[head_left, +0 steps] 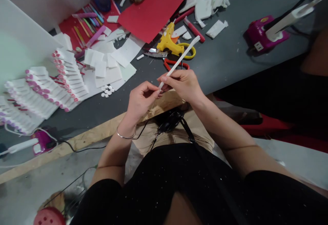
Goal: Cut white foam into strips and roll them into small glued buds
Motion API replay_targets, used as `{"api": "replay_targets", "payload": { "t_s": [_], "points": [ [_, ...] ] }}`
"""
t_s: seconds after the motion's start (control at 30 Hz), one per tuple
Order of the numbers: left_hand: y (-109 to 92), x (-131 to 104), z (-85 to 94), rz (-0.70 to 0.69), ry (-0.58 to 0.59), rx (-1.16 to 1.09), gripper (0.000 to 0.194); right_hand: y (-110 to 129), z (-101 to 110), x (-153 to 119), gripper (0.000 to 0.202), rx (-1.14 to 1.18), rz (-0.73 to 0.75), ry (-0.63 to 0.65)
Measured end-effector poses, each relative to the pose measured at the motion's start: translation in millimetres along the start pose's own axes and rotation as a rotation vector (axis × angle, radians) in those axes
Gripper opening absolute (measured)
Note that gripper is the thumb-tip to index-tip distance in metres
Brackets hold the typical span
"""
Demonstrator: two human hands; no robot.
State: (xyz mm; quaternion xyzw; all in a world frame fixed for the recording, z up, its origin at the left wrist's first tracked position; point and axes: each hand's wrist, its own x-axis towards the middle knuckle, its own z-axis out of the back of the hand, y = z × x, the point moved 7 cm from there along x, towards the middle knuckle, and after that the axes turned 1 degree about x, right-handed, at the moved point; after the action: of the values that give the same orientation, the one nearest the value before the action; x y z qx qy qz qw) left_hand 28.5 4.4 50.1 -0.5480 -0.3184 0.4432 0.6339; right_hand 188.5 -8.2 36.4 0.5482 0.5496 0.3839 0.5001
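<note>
A long, thin white strip (180, 58) slants up and to the right in front of me, above the table's front edge. My left hand (144, 98) pinches its lower end between thumb and fingertips. Just above that end, my right hand (182, 83) grips the strip, with the thumb on top and fingers curled under. The two hands nearly touch. Beyond the strip lie a yellow glue gun (170, 42), yellow-handled scissors (191, 51) and a red-handled tool (176, 64), partly hidden by the strip.
Rows of white pieces with pink tips (69, 71) fill the left of the grey table (225, 59). White squares (99, 62), small white discs (107, 91), red sheets (153, 11), markers and white scraps (205, 8) lie about. Purple devices (265, 35) stand at both sides.
</note>
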Motion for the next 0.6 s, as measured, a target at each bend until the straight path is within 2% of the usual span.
{"api": "replay_targets", "payload": {
  "t_s": [0.13,0.33,0.6],
  "points": [
    [-4,-1,-2.0,-0.008,0.003,-0.063,0.036,2,0,-2,0.052,0.001,0.040,0.001],
    [-8,1,0.3,-0.071,0.005,-0.117,0.045,13,0,-10,0.045,-0.046,0.144,0.012],
    [-10,2,1.4,-0.135,-0.031,-0.079,0.044,23,-3,-17,0.030,-0.209,0.188,0.140]
  ]
}}
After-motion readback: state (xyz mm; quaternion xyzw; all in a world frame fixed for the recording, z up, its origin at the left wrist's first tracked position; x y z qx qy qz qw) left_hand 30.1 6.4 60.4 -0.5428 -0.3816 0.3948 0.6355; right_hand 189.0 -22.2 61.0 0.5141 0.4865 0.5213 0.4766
